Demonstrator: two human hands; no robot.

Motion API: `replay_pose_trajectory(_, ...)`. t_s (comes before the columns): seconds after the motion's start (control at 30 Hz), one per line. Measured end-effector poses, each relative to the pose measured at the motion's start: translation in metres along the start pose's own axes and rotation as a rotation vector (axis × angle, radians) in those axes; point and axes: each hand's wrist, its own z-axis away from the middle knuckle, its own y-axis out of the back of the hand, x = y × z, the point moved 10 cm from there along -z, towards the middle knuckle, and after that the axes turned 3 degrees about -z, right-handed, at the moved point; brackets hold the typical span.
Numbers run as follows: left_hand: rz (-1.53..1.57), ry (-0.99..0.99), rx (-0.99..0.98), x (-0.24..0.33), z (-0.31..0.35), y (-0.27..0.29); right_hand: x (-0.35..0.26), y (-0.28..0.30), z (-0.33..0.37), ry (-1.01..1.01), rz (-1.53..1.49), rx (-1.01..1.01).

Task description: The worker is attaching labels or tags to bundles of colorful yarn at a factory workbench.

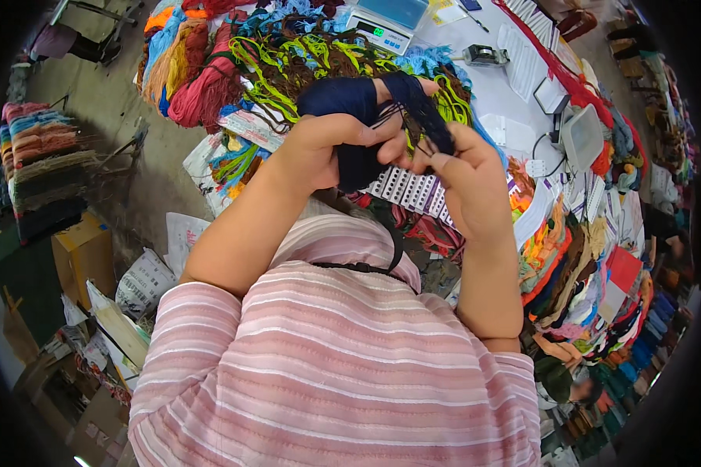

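Note:
A dark navy skein of yarn (339,100) is raised in front of my chest, above the near edge of the table. My left hand (325,144) is closed on it, with the bulk of the skein hanging over and behind the fingers. A looped end passes over to my right hand (469,171), whose thumb and fingers pinch dark strands of the same yarn. Some fingertips are hidden by the yarn. Just beyond the hands lies a tangle of lime-green, brown and blue yarn (327,58). White cards with rows of dark holes (415,189) show below the hands.
A digital scale (380,33) with a lit display stands at the far side. Pink and orange skeins (207,89) lie to the left, a black device (484,55) and clear plastic container (582,138) to the right. Cardboard box (82,253) stands on the left floor.

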Motion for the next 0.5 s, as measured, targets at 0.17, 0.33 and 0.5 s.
replay_pose_trajectory(0.17,0.28,0.405,-0.39,-0.021,0.034,-0.013,-0.006,-0.014,0.009,-0.119,0.003,-0.423)
replay_pose_trajectory(0.33,0.448,-0.051,-0.465,0.074,0.149,0.098,-0.033,0.197,0.042,0.202,-0.619,0.047)
replay_pose_trajectory(0.5,0.373,-0.72,0.31,0.186,0.291,0.23,-0.003,0.498,0.204,0.323,-0.711,0.644)
